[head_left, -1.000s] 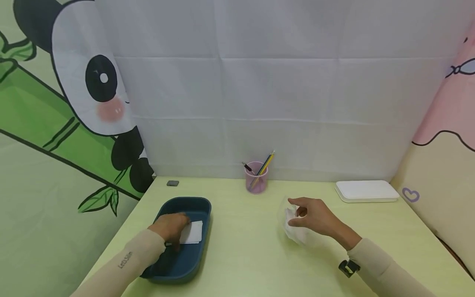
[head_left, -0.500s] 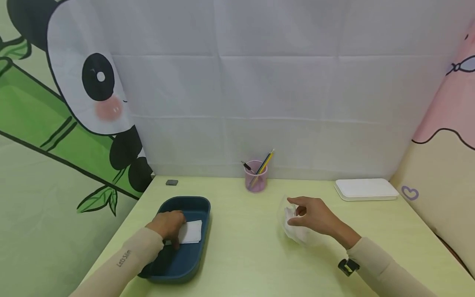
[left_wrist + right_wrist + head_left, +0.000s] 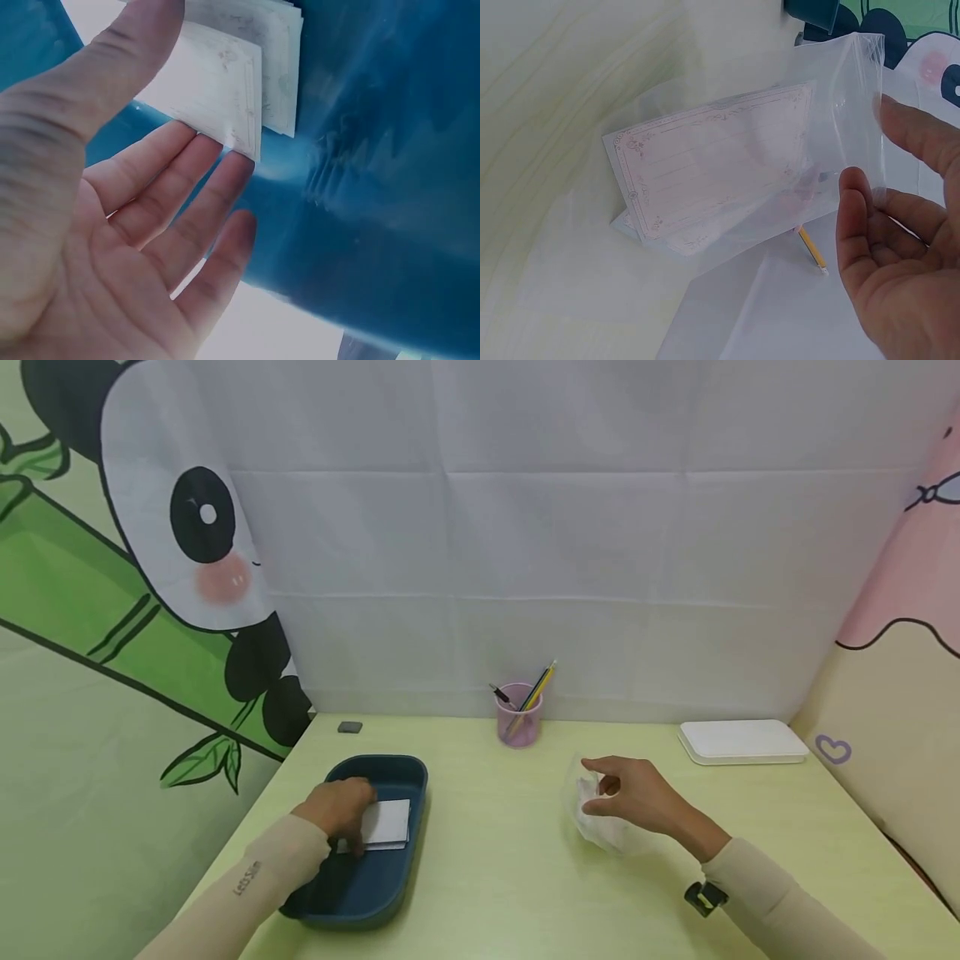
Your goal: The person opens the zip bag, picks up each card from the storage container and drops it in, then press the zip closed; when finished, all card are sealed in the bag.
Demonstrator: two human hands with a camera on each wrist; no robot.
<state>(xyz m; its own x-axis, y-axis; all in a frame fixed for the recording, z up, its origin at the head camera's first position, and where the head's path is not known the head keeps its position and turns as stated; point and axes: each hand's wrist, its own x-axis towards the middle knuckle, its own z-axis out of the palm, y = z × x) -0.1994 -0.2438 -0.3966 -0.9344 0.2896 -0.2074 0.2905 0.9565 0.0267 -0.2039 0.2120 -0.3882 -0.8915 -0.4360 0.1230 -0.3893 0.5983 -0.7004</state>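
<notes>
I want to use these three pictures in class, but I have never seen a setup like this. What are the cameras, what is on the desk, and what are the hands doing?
A person works at a desk with bare hands, wearing three cameras. The wide picture comes from the head; the two close-ups come from the wrists. On the desk are a blue tray, a pink pencil cup, a white box and a small grey object. The left hand reaches into the tray, its fingers touching a stack of cards. The right hand pinches a clear plastic bag with cards already inside.
</notes>
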